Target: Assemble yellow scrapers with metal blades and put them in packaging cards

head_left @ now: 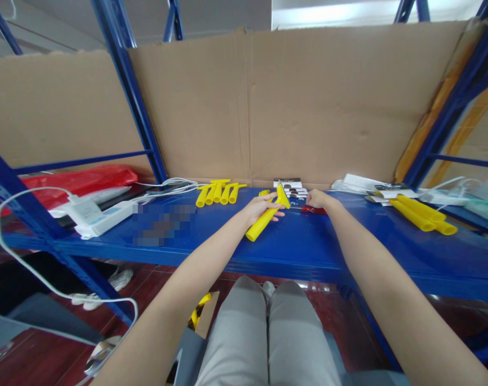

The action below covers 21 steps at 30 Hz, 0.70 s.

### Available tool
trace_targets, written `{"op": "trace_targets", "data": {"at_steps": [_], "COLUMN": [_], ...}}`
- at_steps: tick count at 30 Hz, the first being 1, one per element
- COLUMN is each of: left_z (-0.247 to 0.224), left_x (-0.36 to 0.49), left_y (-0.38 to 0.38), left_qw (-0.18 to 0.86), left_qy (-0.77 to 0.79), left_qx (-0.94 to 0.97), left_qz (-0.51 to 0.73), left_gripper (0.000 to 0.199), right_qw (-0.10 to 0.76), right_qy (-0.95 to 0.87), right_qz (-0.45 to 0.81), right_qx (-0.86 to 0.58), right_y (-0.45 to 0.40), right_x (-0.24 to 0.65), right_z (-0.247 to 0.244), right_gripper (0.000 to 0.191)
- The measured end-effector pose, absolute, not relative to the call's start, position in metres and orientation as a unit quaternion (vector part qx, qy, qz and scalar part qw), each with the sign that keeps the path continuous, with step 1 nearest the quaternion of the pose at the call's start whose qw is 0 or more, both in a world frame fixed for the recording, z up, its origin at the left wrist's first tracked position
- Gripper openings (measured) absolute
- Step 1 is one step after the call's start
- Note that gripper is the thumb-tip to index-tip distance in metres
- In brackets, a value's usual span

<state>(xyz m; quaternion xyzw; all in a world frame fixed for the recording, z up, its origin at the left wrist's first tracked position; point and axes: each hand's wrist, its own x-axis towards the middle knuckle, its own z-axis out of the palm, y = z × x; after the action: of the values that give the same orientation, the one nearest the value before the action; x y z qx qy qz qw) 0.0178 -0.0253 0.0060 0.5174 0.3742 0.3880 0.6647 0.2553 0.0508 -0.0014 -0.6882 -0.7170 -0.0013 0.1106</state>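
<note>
My left hand (264, 208) is closed around a yellow plastic tool with a round tubular handle (259, 225) and a flared head, its handle end tilted toward me. To the right, my right hand (317, 198) is curled with its fingers closed at a red-handled tool (314, 210) low over the blue shelf. A thin shaft seems to reach left from the red handle, but its tip is too small to tell. Behind the hands lie white cards with dark round spots (294, 188). A small yellow piece (264, 192) sits just behind my left hand.
Several yellow T-shaped tools (215, 193) lie in a row at the back left. More yellow tubular handles (423, 214) rest on the right beside white packets (359, 184). A power strip (103, 219) with white cables is at left. Cardboard (308, 102) walls the back.
</note>
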Motion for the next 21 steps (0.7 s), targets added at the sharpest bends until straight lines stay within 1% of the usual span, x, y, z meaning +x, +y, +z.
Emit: {"op": "trace_targets", "data": {"at_steps": [8, 12, 16, 19, 21], "left_z": [0.003, 0.001, -0.001, -0.002, -0.001], "left_x": [0.018, 0.018, 0.017, 0.016, 0.015], "left_y": [-0.023, -0.022, -0.018, -0.014, -0.013], "left_qw": [0.683, 0.692, 0.705, 0.717, 0.722], "left_qy": [0.367, 0.367, 0.360, 0.351, 0.351], "left_qx": [0.507, 0.501, 0.495, 0.494, 0.492], "left_qz": [0.375, 0.368, 0.358, 0.346, 0.338], "left_gripper": [0.078, 0.078, 0.076, 0.076, 0.075], "right_qw": [0.111, 0.160, 0.208, 0.219, 0.223], "right_qy": [-0.724, -0.726, -0.748, -0.768, -0.780], "right_qz": [0.017, 0.044, 0.066, 0.082, 0.094], "right_qx": [-0.680, -0.668, -0.626, -0.597, -0.577], "right_y": [0.043, 0.034, 0.022, 0.014, 0.009], "right_x": [0.252, 0.245, 0.234, 0.222, 0.214], "right_z": [0.005, 0.012, 0.019, 0.024, 0.027], "right_gripper": [0.020, 0.019, 0.019, 0.023, 0.021]}}
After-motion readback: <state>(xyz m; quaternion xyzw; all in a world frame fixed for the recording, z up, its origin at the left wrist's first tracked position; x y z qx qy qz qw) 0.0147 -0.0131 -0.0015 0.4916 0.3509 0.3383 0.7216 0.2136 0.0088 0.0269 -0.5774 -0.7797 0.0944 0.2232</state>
